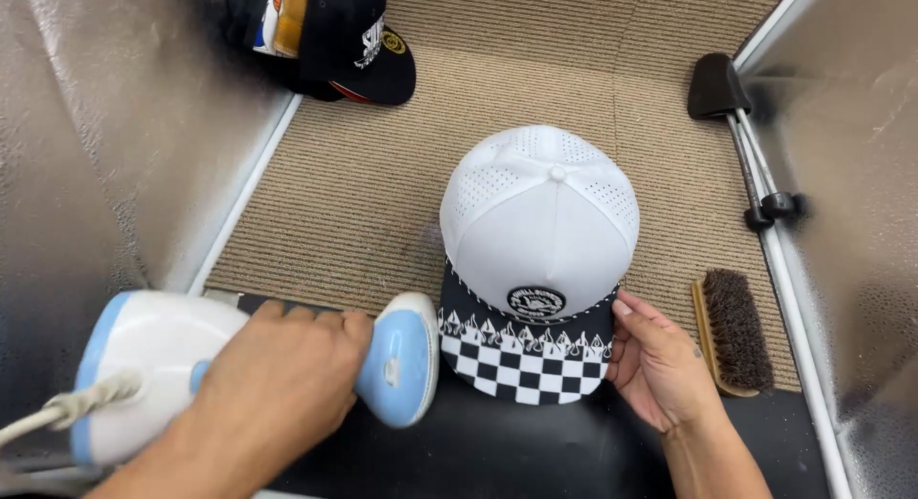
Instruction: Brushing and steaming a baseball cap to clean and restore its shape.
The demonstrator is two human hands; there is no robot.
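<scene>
A white perforated cap (538, 212) with a black-and-white checkered brim (524, 360) sits crown up on the ribbed beige mat (363, 174). My left hand (273, 384) grips a white and light-blue handheld steamer (153, 360), whose blue head (402, 357) points at the brim's left edge, close to touching. My right hand (655, 360) rests against the brim's right edge, fingers curled along it. A grey cord leaves the steamer at the lower left.
A wooden brush with dark bristles (732, 332) lies right of my right hand. A black tool with a metal rod (741, 126) lies at the right. Dark caps (330, 35) are piled at the back left. Shiny metal walls rise on both sides.
</scene>
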